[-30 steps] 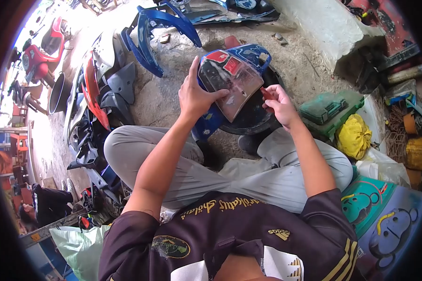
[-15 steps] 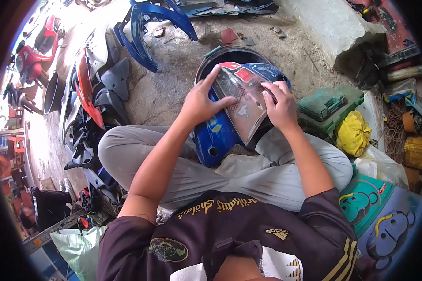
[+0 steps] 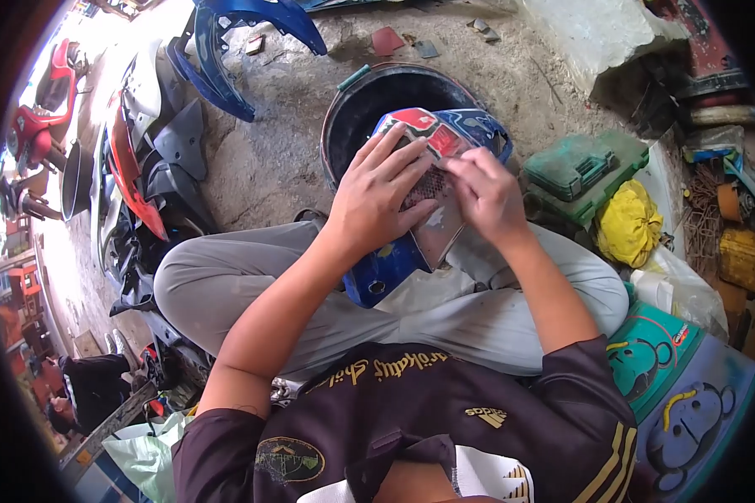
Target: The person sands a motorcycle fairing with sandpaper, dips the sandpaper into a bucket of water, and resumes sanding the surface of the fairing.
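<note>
A blue motorcycle body panel (image 3: 386,270) rests tilted over my lap, its upper part against a black bucket (image 3: 352,109). Red, white and grey stickers (image 3: 413,118) cover much of its face, and the grey area looks worn and scraped. My left hand (image 3: 377,191) lies across the panel with its fingers stretched out, holding nothing. On the right side of the panel, my right hand (image 3: 488,194) is closed, thumb and fingers pressed together at the sticker's edge. Whatever sits between those fingertips is hidden.
More blue fairing parts (image 3: 218,63) lie beyond on the concrete floor, with red and grey panels (image 3: 134,168) stacked at left. A green toolbox (image 3: 575,168) and a yellow bundle (image 3: 629,222) are at right. A person (image 3: 92,381) is at lower left.
My left hand has moved from the panel's left edge to lie across its face. My right hand has shifted slightly left and down. The view has tilted, and more of the bucket shows.
</note>
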`<state>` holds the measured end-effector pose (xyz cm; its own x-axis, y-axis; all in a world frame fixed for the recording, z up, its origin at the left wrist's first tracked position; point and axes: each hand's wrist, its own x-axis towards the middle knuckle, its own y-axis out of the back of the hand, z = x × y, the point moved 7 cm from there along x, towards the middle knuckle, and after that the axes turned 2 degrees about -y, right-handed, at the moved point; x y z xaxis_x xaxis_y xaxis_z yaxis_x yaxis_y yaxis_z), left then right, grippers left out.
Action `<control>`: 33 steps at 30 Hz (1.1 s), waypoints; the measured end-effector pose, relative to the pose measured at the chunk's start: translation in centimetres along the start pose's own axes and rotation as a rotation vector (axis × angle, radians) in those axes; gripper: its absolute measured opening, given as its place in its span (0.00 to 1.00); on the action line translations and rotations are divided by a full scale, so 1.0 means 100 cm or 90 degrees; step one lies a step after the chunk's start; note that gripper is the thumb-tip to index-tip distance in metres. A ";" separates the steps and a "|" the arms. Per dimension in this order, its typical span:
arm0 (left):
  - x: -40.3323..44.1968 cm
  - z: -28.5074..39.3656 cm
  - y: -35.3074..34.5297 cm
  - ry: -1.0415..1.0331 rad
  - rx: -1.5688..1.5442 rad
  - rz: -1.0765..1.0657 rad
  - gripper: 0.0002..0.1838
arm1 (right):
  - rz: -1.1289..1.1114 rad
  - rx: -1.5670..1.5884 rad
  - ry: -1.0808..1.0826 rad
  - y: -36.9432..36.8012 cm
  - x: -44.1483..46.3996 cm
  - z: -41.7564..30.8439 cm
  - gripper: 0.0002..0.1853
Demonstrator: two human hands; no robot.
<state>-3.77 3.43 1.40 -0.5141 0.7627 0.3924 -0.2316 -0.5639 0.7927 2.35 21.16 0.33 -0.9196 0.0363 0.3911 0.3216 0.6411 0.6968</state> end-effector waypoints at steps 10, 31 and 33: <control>0.004 0.008 -0.001 0.035 0.001 -0.024 0.37 | 0.038 -0.015 -0.051 0.003 0.017 0.038 0.14; 0.001 0.010 -0.003 0.048 -0.008 -0.009 0.36 | 0.060 -0.073 -0.215 -0.001 0.003 0.026 0.10; 0.003 0.011 -0.005 0.050 -0.002 -0.012 0.35 | 0.029 -0.079 -0.158 0.001 -0.006 0.003 0.10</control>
<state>-2.88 4.26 1.67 -0.5733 0.7459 0.3389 -0.2445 -0.5506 0.7982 2.83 21.43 -0.02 -0.9257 0.2593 0.2754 0.3751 0.5361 0.7562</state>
